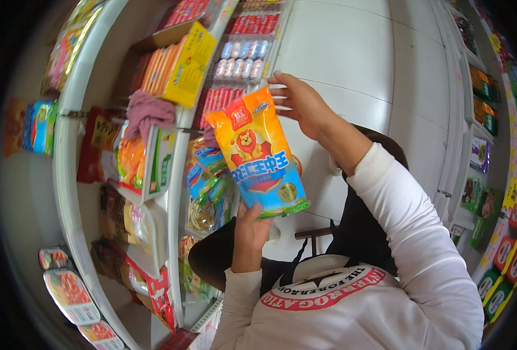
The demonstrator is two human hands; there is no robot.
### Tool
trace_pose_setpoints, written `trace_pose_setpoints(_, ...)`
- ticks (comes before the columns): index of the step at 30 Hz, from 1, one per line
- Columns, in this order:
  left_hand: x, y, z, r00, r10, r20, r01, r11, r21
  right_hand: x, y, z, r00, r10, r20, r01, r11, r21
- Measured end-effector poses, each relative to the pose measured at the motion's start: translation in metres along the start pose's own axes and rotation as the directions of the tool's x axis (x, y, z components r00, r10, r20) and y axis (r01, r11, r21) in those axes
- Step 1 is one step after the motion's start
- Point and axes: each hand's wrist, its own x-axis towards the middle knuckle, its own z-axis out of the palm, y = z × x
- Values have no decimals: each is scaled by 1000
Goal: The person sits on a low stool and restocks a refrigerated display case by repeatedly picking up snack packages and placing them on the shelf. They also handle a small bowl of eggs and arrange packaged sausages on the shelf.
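Observation:
A plump orange, yellow and blue plastic food packet with a cartoon lion is held up in front of me, its front facing the camera. My left hand grips its lower edge, thumb over the front and the other fingers mostly hidden behind. Beside the packet's upper right edge is my right hand, fingers spread and pointing at it. Whether those fingertips touch the packet I cannot tell. Similar blue and green packets lie on the lower shelf, just left of the held one.
A yellow-fronted carton of orange packs and a crumpled mauve cloth sit on the left shelf. Canned goods stand beyond. Another stocked shelf runs along the right of the tiled floor. A wooden stool is below me.

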Motion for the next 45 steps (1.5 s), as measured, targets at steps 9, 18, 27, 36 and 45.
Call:
trace_pose_setpoints(9,-19,30,56,939,342,24,-332,888,320,-38,12,36,692,131,710,-67,991,-117)
trace_pose_setpoints(18,-20,39,66,903,426,-66,-350,815,462,-41,24,43,742,100,662,21,985,-171)
trace_pose_setpoints(27,-62,46,92,852,523,37,-499,787,362,-37,16,51,708,-16,706,-77,992,99)
trace_pose_setpoints(36,-135,235,146,471,864,181,-832,367,415,-24,21,45,775,-122,620,66,991,113)
trace_pose_setpoints(45,-72,385,163,508,861,21,-821,477,314,-22,15,35,874,-92,477,120,992,-30)
